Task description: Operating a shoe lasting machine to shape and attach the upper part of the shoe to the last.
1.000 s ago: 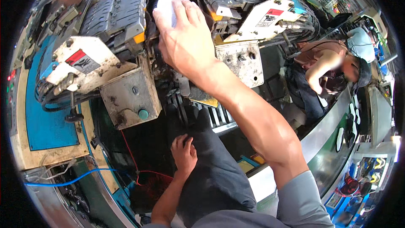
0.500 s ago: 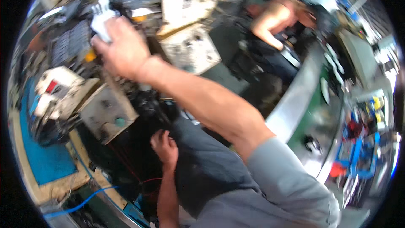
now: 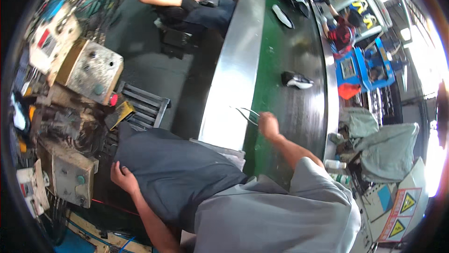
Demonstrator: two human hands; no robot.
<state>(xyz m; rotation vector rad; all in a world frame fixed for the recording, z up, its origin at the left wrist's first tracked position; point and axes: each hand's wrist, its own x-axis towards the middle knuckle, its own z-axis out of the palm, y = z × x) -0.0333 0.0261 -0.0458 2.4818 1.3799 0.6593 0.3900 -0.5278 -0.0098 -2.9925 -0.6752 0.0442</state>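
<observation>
At the dark trouser leg [image 3: 173, 154], the left hand [image 3: 124, 179] is held low, its grip empty, the fingers loosely bent and apart. Farther out, over the green conveyor belt [image 3: 269, 58], a slender pale two-pronged tool [image 3: 247, 118], too small for its exact kind to be told, is clamped in the grip of the right hand [image 3: 268, 125]. Its long axis is slanted forward and left from that hand, its tips aimed over the steel ledge [image 3: 234, 82]; the left hand is well apart. Beyond, a black-and-white shoe [image 3: 297, 80] is laid crosswise, ahead and right of the right grip.
</observation>
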